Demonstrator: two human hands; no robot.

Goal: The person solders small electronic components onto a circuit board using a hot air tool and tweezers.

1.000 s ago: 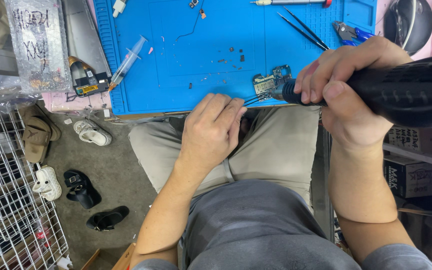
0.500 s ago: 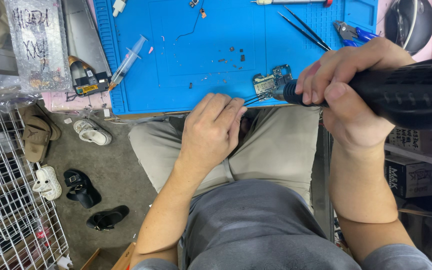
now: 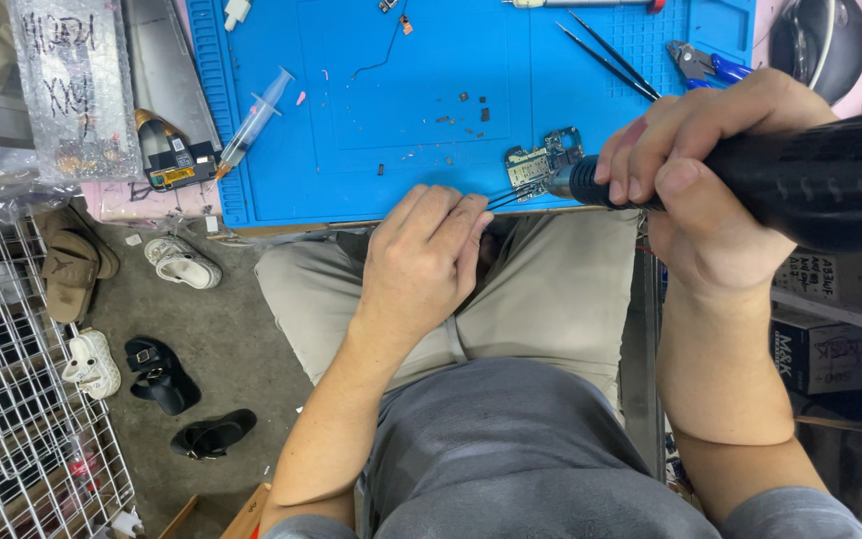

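Note:
My right hand (image 3: 710, 175) grips a thick black hot-air tool (image 3: 800, 180), its metal nozzle aimed at a small circuit board (image 3: 541, 160) lying near the front edge of a blue work mat (image 3: 401, 80). My left hand (image 3: 426, 255) holds thin tweezers (image 3: 506, 198) whose tips reach the board's lower edge. The hand rests at the bench edge above my lap.
On the mat lie a syringe (image 3: 256, 115), spare black tweezers (image 3: 606, 55), blue-handled cutters (image 3: 700, 65) and several tiny loose parts (image 3: 461, 110). A wire rack (image 3: 22, 399) and several shoes (image 3: 157, 374) are on the floor at left. Cardboard boxes (image 3: 830, 329) stand at right.

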